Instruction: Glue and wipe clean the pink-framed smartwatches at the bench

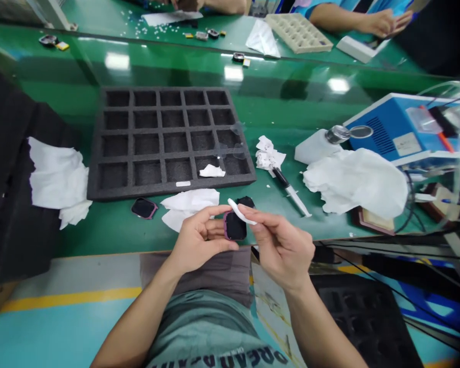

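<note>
My left hand is closed on a smartwatch case with a pink-purple rim and a dark face, gripping it by its edges. In my right hand a folded white wipe is pinched, held at the upper edge of the case. Just behind the case lies a dark part, partly covered by my fingers. Another pink-rimmed watch case rests on the green bench to the left. Between it and my left hand, a crumpled white cloth lies flat.
A black foam tray with square compartments stands ahead, a scrap of white tissue on it. To the right are a syringe, a white dispenser bottle, a large white cloth and a blue machine. Co-workers' hands show across the bench.
</note>
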{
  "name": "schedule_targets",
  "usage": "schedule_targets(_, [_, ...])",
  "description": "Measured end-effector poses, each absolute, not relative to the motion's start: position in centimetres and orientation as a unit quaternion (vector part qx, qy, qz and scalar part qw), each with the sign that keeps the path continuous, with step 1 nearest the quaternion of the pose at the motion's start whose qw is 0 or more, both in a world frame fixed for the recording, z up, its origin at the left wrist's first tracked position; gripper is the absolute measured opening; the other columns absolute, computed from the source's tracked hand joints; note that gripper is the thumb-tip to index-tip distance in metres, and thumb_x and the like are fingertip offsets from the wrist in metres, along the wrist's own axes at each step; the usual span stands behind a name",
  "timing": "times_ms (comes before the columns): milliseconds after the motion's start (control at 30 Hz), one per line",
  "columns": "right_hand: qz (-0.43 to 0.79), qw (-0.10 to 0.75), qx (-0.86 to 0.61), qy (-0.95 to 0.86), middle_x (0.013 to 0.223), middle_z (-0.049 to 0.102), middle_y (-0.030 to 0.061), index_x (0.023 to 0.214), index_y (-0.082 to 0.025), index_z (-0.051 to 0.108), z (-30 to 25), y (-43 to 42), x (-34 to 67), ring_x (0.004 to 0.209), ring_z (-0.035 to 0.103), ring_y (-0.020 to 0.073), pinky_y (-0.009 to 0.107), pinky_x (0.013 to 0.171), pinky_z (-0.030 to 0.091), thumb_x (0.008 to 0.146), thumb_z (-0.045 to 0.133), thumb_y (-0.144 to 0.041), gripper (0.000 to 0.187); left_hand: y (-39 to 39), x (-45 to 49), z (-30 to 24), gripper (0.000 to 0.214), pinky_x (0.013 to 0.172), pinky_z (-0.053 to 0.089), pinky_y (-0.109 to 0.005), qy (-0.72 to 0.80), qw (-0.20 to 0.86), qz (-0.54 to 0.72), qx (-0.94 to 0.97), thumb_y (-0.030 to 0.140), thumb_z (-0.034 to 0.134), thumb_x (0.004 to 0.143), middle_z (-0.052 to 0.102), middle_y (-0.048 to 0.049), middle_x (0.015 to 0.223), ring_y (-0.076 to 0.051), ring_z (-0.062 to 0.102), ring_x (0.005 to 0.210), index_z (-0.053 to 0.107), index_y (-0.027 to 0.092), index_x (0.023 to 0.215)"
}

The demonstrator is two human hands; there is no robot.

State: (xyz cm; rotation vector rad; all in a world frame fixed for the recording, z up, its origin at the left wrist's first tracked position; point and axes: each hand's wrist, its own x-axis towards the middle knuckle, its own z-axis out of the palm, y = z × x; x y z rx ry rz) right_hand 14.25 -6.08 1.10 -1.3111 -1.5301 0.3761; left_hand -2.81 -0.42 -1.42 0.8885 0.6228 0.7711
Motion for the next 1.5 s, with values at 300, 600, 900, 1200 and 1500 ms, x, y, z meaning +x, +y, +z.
schedule_targets(300, [0.129, 0.503, -0.609, -0.6, 0.123, 0.079, 0.003, 0.114, -0.027, 0.074, 0.3, -7.0, 12.4, 0.109, 0.079, 0.024, 0.038, 0.091, 0.068, 0.098, 0.062, -0.011, 0.025, -1.3, -2.5, -1.5, 0.06, 0.081, 0.066, -0.032, 0.291, 0.765, 0.412, 0.401, 0.018, 0.096, 0.064, 0.081, -0.0011, 0.08, -0.023, 0.081, 0.083, 0.068, 0.019, 0.117])
schedule_targets(600, [0.12, 0.501, -0.639, -0.571, 0.119, 0.081, 0.0014, 0.112, -0.029, 0.076, 0.5, -8.4, 11.5, 0.106, 0.08, 0.0238, 0.035, 0.092, 0.066, 0.098, 0.064, -0.012, 0.025, -1.6, -2.5, -2.1, 0.06, 0.087, 0.066, -0.036, 0.301, 0.74, 0.447, 0.403, 0.015, 0.094, 0.065, 0.084, -0.0064, 0.098, -0.025, 0.082, 0.09, 0.065, 0.019, 0.117])
schedule_targets(900, [0.164, 0.526, -0.655, -0.517, 0.108, 0.083, 0.0038, 0.101, -0.027, 0.078, -0.5, -10.4, 12.2, 0.1, 0.081, 0.0252, 0.038, 0.087, 0.067, 0.096, 0.067, -0.02, 0.013, -1.2, -2.0, -2.1, 0.059, 0.093, 0.066, -0.038, 0.326, 0.721, 0.461, 0.402, 0.016, 0.095, 0.064, 0.084, -0.0066, 0.1, -0.026, 0.081, 0.094, 0.068, 0.018, 0.116])
schedule_targets(1200, [0.418, 0.696, -0.544, -0.213, 0.088, 0.075, 0.0012, 0.094, -0.022, 0.075, 0.0, -7.0, 14.6, 0.081, 0.075, 0.0162, 0.03, 0.073, 0.067, 0.088, 0.077, -0.03, 0.01, -0.3, -2.6, -2.0, 0.067, 0.09, 0.066, -0.034, 0.339, 0.721, 0.45, 0.404, 0.017, 0.096, 0.063, 0.083, -0.0074, 0.107, -0.022, 0.08, 0.093, 0.068, 0.019, 0.124])
schedule_targets(1500, [0.38, 0.695, -0.558, -0.247, 0.098, 0.08, 0.0046, 0.106, -0.022, 0.077, 0.6, -5.0, 13.6, 0.088, 0.075, 0.0182, 0.032, 0.08, 0.063, 0.093, 0.074, -0.039, 0.022, -0.2, -3.0, -1.8, 0.062, 0.083, 0.064, -0.024, 0.3, 0.697, 0.46, 0.461, 0.009, 0.094, 0.066, 0.075, -0.0103, 0.133, -0.02, 0.077, 0.105, 0.07, 0.024, 0.121])
